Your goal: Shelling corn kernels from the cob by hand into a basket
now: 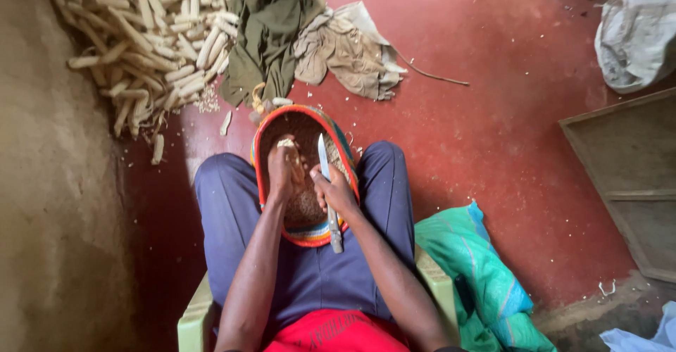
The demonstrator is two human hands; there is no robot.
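A woven basket (265, 141) with a red and multicoloured rim rests on my lap, between my knees in blue trousers, and it holds loose maize kernels. My left hand (280, 172) is closed around a maize cob (286, 143) held upright over the basket. My right hand (336, 191) grips a long knife (324, 160); its blade points away from me beside the cob and its handle end sticks out toward my body.
A heap of bare maize cobs (148, 35) lies on the red floor at the upper left beside a mud wall. Green and beige cloths (310, 35) lie beyond the basket. A teal cloth (479, 281) is at my right, a wooden frame (627, 169) farther right.
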